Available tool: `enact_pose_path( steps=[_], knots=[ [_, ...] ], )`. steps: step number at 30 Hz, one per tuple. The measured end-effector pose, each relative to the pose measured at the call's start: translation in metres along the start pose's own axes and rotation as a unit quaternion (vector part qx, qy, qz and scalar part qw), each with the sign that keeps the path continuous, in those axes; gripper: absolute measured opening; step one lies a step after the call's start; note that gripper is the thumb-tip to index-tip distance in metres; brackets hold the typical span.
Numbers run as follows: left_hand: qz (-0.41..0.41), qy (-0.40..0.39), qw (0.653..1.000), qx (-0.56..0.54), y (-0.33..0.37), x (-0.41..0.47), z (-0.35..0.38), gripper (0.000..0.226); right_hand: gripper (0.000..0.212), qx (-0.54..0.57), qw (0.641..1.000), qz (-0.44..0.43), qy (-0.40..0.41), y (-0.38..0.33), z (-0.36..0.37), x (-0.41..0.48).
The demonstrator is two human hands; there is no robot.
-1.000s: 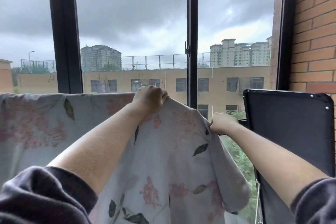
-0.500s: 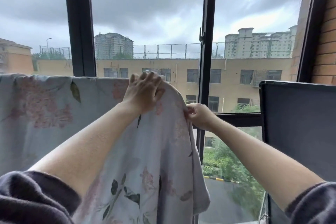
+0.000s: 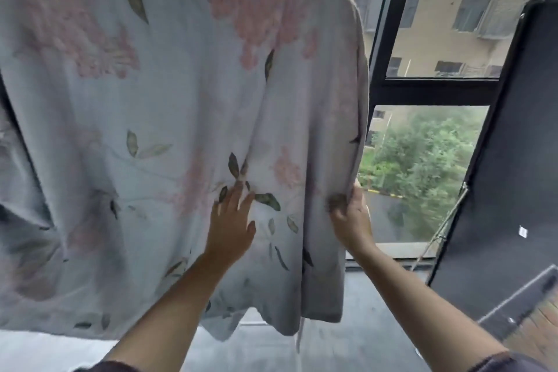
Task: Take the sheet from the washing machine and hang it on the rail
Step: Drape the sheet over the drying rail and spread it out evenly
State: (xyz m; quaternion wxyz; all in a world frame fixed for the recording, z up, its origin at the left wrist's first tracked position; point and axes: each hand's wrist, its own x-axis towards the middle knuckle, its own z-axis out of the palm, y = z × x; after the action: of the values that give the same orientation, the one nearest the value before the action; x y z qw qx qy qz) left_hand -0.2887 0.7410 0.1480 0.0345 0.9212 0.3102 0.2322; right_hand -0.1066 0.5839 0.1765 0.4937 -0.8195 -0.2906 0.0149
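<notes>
While the sheet is draped over the rail, which is hidden under its top fold, the left grip is laid flat and released against the cloth, and the right grip is pinched on the sheet's right-hand edge. If that edge is tugged down too hard, the sheet could be dragged off the rail. If the near side is left longer, a slide may be caused by its weight.

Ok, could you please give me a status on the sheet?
Left hand open, flat on pale floral fabric sheet. Right hand grips its right edge. Sheet hangs draped; black panel stands apart.
</notes>
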Motion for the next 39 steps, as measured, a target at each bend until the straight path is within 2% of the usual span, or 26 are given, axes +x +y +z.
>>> enact_pose_path(
  steps=[2, 5, 7, 10, 13, 15, 18, 21, 23, 25, 28, 31, 33, 34, 36, 39],
  knots=[
    [-0.057, -0.068, 0.995, -0.042, -0.010, -0.026, 0.025, 0.058, 0.057, 0.007, 0.999, 0.033, -0.016, 0.026, 0.023, -0.019],
    [-0.161, -0.118, 0.969, -0.144, -0.022, -0.060, 0.052, 0.054, 0.070, 0.025, 0.993, 0.106, -0.049, 0.062, 0.050, -0.051],
    [-0.229, -0.150, 0.937, -0.216, -0.030, -0.087, 0.071, 0.041, 0.069, 0.057, 0.969, 0.214, -0.107, 0.086, 0.066, -0.076],
    [-0.297, -0.185, 0.896, -0.275, -0.047, -0.125, 0.105, 0.029, 0.059, 0.128, 0.907, 0.365, -0.164, 0.123, 0.097, -0.114],
    [-0.379, -0.238, 0.826, -0.342, -0.053, -0.147, 0.126, 0.016, 0.057, 0.201, 0.842, 0.475, -0.157, 0.141, 0.121, -0.140],
    [-0.432, -0.226, 0.783, -0.386, -0.058, -0.156, 0.138, 0.014, 0.057, 0.227, 0.823, 0.499, -0.147, 0.151, 0.134, -0.150],
    [-0.482, -0.230, 0.713, -0.454, -0.065, -0.169, 0.159, 0.029, 0.045, 0.266, 0.806, 0.515, -0.123, 0.162, 0.155, -0.159],
    [-0.518, -0.235, 0.638, -0.519, -0.072, -0.183, 0.187, 0.006, 0.045, 0.325, 0.775, 0.536, -0.081, 0.178, 0.182, -0.170],
    [-0.542, -0.238, 0.599, -0.540, -0.077, -0.194, 0.208, 0.011, 0.039, 0.354, 0.750, 0.557, -0.051, 0.190, 0.197, -0.175],
    [-0.547, -0.236, 0.565, -0.571, -0.080, -0.207, 0.226, 0.013, 0.016, 0.383, 0.734, 0.559, -0.043, 0.203, 0.208, -0.179],
    [-0.535, -0.246, 0.510, -0.627, -0.082, -0.220, 0.257, 0.021, 0.015, 0.419, 0.743, 0.521, -0.043, 0.231, 0.226, -0.180],
    [-0.500, -0.255, 0.439, -0.701, -0.073, -0.220, 0.288, 0.053, 0.040, 0.460, 0.768, 0.442, -0.054, 0.264, 0.240, -0.182],
    [-0.428, -0.258, 0.431, -0.751, -0.062, -0.212, 0.307, 0.069, 0.069, 0.469, 0.799, 0.368, -0.076, 0.281, 0.244, -0.178],
    [-0.383, -0.252, 0.427, -0.779, -0.057, -0.209, 0.315, 0.066, 0.072, 0.479, 0.810, 0.327, -0.085, 0.288, 0.246, -0.178],
    [-0.329, -0.200, 0.412, -0.826, -0.049, -0.199, 0.331, 0.051, 0.050, 0.505, 0.818, 0.265, -0.081, 0.303, 0.251, -0.170],
    [-0.329, -0.063, 0.396, -0.855, -0.054, -0.194, 0.355, 0.036, 0.036, 0.538, 0.816, 0.200, -0.067, 0.325, 0.254, -0.162]
  ],
)
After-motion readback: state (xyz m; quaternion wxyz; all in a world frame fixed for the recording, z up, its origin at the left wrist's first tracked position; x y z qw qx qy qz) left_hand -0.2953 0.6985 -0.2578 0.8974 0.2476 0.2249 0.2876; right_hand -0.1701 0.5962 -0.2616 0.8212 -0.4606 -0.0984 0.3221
